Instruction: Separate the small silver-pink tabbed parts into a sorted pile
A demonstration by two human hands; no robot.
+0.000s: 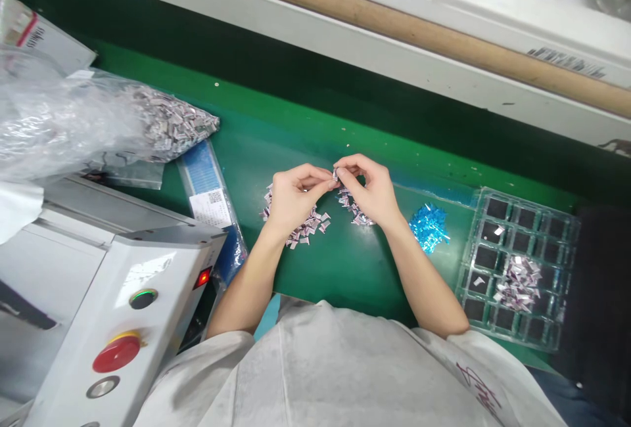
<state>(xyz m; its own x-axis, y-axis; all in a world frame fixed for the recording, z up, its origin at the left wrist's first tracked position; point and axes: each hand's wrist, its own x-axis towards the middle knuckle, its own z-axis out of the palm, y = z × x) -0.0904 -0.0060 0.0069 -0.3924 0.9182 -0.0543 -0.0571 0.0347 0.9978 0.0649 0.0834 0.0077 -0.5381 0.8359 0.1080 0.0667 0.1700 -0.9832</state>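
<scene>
Over the green table, my left hand [296, 197] and my right hand [369, 187] meet fingertip to fingertip. Between them they pinch one small silvery piece [336, 175], flat and rectangular; its exact kind is too small to make out. Under and beside my left hand lies a pile of similar small pieces [310, 224]. A second, smaller pile [362, 218] lies below my right hand, partly hidden by it. To the right of my right forearm is a heap of shiny blue strips [430, 226].
A clear compartment tray [466, 269] with silvery pieces on it stands at the right. On the left lie a plastic bag of pieces [172, 121], a labelled blue packet [210, 197] and a machine panel [162, 263] with buttons. A pale ledge [345, 39] runs along the back.
</scene>
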